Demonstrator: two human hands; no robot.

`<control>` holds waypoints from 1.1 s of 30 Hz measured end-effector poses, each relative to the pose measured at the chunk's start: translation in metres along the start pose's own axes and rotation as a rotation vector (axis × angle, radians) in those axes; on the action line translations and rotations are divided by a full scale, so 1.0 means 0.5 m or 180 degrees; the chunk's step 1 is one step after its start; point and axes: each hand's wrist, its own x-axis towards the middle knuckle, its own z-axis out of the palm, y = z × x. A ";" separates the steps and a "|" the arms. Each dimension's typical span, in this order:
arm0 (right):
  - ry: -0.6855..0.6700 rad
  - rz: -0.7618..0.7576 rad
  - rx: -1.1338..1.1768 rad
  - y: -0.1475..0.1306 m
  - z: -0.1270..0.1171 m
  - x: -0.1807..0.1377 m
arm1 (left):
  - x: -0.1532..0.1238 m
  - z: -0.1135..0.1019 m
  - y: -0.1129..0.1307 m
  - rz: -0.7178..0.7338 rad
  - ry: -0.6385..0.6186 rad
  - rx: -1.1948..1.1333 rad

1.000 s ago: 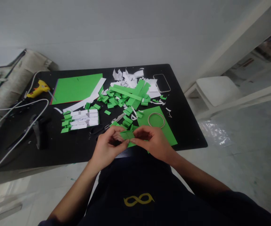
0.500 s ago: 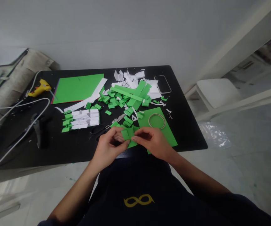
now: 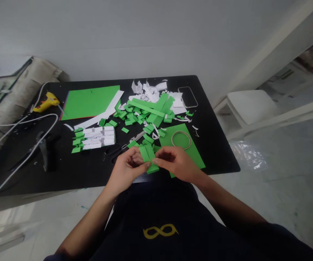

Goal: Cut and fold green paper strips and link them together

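Note:
A small folded piece of green paper (image 3: 148, 156) is pinched between my left hand (image 3: 126, 170) and my right hand (image 3: 176, 163) above the near edge of the black table (image 3: 91, 170). Both hands have their fingers closed on it, thumbs near its lower end. Just behind the hands lie loose green paper bits (image 3: 145, 139), scissors (image 3: 118, 148) and a green sheet (image 3: 191, 152) with a tape ring (image 3: 181, 139) on it.
A heap of green and white paper scraps (image 3: 148, 107) fills the table's middle, with stacked white and green pieces (image 3: 95, 137) to its left. A large green sheet (image 3: 89, 101), a yellow glue gun (image 3: 46, 101), a white cable (image 3: 23, 148) and a phone (image 3: 188, 96) lie around. A white chair (image 3: 250, 105) stands at right.
The green piece has turned from lying flat across to standing more upright between my fingers. Both hands stayed near the table's front edge.

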 end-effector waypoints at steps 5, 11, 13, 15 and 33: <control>0.0012 -0.0092 -0.0049 0.001 -0.004 0.002 | -0.001 -0.005 0.011 0.0085 -0.0152 0.0583; -0.0002 -0.0094 -0.0118 0.000 -0.005 -0.001 | 0.002 -0.017 0.012 0.0165 -0.0270 0.1138; -0.0010 -0.0082 -0.0146 -0.003 -0.005 -0.002 | 0.003 -0.021 0.011 0.0160 -0.0359 0.1212; -0.0033 -0.0071 -0.0170 -0.006 -0.004 -0.003 | 0.004 -0.026 0.012 0.0139 -0.0436 0.1273; -0.0026 0.0039 -0.0094 -0.002 -0.011 -0.004 | 0.002 -0.045 0.011 0.0311 -0.0556 0.1547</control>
